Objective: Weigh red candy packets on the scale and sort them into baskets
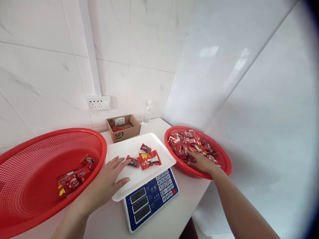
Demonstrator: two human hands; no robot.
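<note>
My left hand (113, 176) hovers at the left side of the white scale tray (119, 184), fingers spread and thumb apart, holding nothing. Its index fingertip comes close to a small dark red packet (133, 161). Beside that packet lie a larger red snack packet (150, 159) and another small packet (146, 148). Over on the right, my right hand (200, 162) reaches into a red plastic basket (225, 159) full of red snack packets (190, 141). Its fingers are apart and rest among the packets; their tips are partly hidden.
A larger red basket (50, 136) at left holds several packets (72, 182). Below the tray is the scale's blue keypad panel (152, 199). Behind stand a cardboard box (127, 132) and a clear plastic bottle (147, 114), near the tiled wall (149, 43).
</note>
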